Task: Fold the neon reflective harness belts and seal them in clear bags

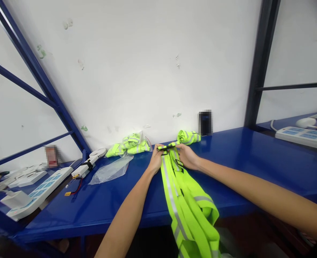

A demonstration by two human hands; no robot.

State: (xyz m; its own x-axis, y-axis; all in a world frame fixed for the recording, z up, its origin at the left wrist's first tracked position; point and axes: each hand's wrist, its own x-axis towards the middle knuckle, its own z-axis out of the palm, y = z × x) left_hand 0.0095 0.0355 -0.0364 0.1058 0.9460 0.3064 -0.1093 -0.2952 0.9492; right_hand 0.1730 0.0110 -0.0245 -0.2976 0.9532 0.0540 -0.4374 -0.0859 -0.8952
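Pinching a glossy neon-yellow mesh vest (185, 200), both hands (156, 160) (186, 156) fold its silver-striped end.

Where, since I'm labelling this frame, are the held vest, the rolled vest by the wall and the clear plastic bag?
Held vest (184, 199), head view, on its hanging yellow body.
Rolled vest (188, 137), head view, on the roll's middle.
Plastic bag (111, 170), head view, on its flat middle.

Desk (255, 161): blue top, running along the white wall. At the back I log bagged yellow vests (130, 145), with one rolled vest (188, 137) near them on the right. An empty clear bag (111, 170) lies just before the bagged ones. To the left are a white fan (90, 163) and a red-black lead (74, 187). An open yellow vest (174, 179) lies mid-desk and hangs over the front edge.
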